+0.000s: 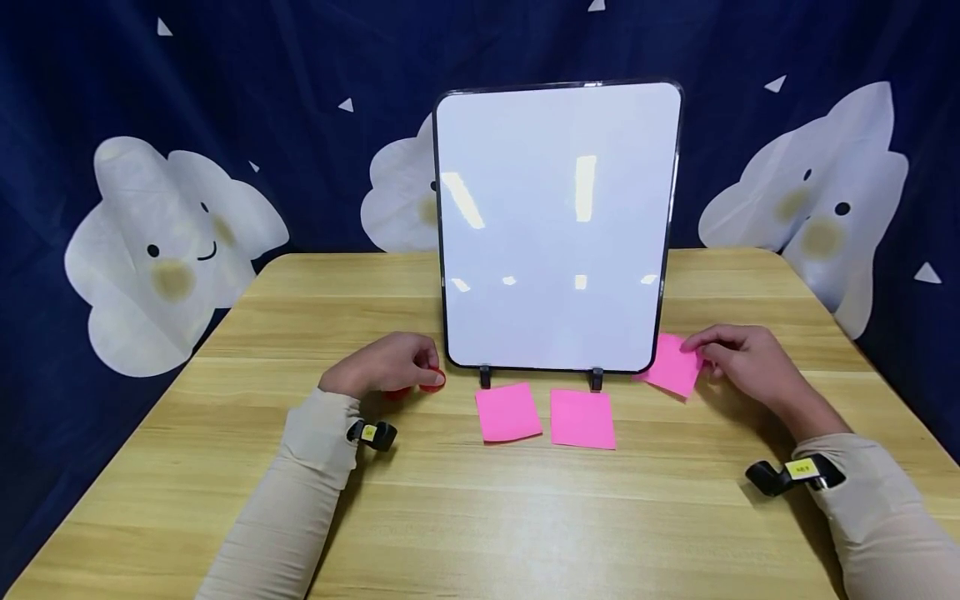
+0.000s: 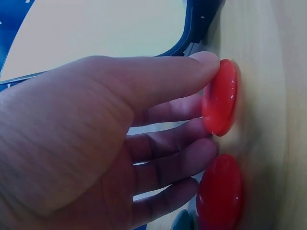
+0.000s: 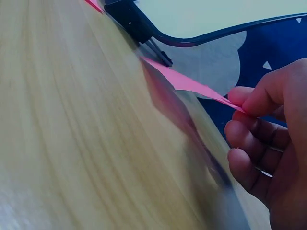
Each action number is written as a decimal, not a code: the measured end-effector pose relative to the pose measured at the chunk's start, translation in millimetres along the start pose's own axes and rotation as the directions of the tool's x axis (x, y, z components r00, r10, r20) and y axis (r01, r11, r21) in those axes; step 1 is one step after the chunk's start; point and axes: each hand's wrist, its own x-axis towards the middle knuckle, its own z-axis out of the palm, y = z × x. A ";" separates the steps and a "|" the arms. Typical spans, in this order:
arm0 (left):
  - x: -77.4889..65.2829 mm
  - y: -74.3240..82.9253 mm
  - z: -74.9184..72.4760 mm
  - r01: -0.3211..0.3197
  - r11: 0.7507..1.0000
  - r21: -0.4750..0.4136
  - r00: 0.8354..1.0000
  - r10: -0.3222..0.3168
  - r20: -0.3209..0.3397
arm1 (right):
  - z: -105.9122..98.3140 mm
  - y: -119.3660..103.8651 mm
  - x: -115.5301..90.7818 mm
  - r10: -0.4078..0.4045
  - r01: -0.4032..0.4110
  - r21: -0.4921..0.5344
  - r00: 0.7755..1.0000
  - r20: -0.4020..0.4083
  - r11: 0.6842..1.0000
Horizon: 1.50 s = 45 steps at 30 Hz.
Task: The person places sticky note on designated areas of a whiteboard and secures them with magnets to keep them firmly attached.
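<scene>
Your right hand (image 1: 738, 358) pinches a square pink paper note (image 1: 671, 371) right of the black-framed whiteboard (image 1: 555, 250); pulling against the frame could crease it. Your left hand (image 1: 393, 364) pinches a glossy red disc (image 2: 223, 98) left of the whiteboard; loose fingers could bump the second red disc (image 2: 219, 194).

The lower frame is mostly filled by a wood-grain worktop (image 1: 487, 517). Two pink notes (image 1: 508, 413) are laid mid-frame, below a whiteboard (image 1: 555, 225) stood on black feet (image 1: 597, 380); lower right in the left wrist view, a red disc (image 2: 219, 194) is seen resting.
</scene>
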 end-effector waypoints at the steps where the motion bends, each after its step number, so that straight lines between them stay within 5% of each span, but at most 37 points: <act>1: -0.2 -0.1 -0.2 0.002 1.000 -0.004 1.000 -0.002 -0.001 | -0.5 1.0 0.3 -0.003 0.003 0.012 1.000 -0.007 1.000; 16: 0.8 -4.0 -2.0 0.025 1.000 0.007 1.000 -0.025 -0.020 | -3.6 6.0 0.5 -0.018 0.031 0.100 0.992 -0.125 0.995; 31: 2.1 -7.2 -1.4 0.022 1.000 0.017 0.999 -0.021 -0.027 | -3.6 2.9 -0.5 0.014 0.020 0.088 0.929 -0.370 0.996; 45: 1.1 -7.8 -0.7 0.021 1.000 0.003 0.999 -0.020 -0.031 | -7.5 0.5 -0.5 0.042 0.077 0.246 0.894 -0.445 0.966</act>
